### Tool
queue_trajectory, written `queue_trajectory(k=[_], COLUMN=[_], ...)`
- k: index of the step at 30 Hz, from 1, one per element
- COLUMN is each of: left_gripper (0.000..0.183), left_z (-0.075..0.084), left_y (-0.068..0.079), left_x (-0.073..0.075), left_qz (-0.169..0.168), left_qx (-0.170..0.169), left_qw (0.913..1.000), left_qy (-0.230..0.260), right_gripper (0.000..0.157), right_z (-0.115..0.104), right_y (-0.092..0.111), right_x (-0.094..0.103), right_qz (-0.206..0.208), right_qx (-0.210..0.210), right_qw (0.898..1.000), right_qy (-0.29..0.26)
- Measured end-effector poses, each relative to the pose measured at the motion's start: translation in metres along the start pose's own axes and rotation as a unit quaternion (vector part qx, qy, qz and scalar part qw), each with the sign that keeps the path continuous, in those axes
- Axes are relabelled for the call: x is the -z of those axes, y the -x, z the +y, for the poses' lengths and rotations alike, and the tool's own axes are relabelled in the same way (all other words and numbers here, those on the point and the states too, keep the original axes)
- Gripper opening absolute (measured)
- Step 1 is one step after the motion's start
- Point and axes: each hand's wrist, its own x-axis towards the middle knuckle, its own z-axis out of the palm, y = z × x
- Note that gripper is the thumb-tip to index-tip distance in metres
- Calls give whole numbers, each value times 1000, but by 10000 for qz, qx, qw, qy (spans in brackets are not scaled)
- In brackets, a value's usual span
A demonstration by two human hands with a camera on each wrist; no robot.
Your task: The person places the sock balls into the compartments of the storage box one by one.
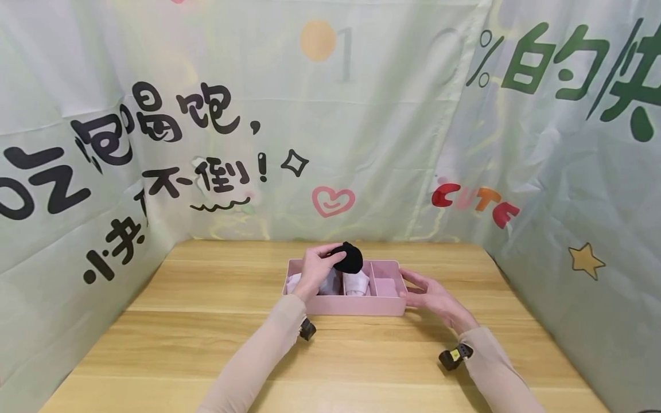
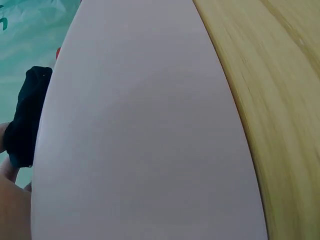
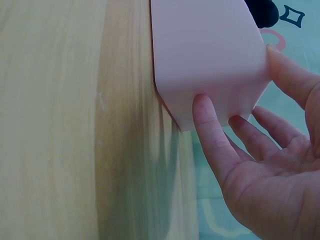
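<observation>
A pink divided box (image 1: 356, 306) stands on the wooden table, its long front wall filling much of the left wrist view. Above its middle, my left hand (image 1: 312, 269) pinches a black folded cloth bundle (image 1: 351, 259) between thumb and fingers; its exact kind cannot be told. Below the bundle, a grey cloth roll (image 1: 330, 283) and a whitish cloth roll (image 1: 356, 283) sit in separate compartments. Another pale cloth (image 1: 293, 281) shows at the left end, partly behind my hand. With fingers spread, my right hand (image 3: 275, 170) touches the box's right end wall.
The rightmost compartment (image 1: 385, 287) shows its pink inside. Printed fabric (image 1: 392, 143) hangs behind the table (image 1: 361, 355) and along both sides. A dark wrist device (image 1: 454, 357) sits at my right sleeve, another (image 1: 307, 329) at my left.
</observation>
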Motion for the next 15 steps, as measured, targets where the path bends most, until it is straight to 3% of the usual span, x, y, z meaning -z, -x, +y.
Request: queue_trajectory(k=[6, 15], left_gripper=[27, 26], left_z=[-1, -5], left_y=[0, 4], left_x=[-12, -33], left_qz=[-160, -422], left_qx=[-208, -437], left_qw=[9995, 9981], left_qy=[175, -80], right_gripper=[77, 76], right_z=[2, 1], right_y=[2, 1], right_x=[2, 1], right_qz=[-17, -68], right_qx=[40, 33], right_qw=[10000, 9999], right_qy=[0, -141])
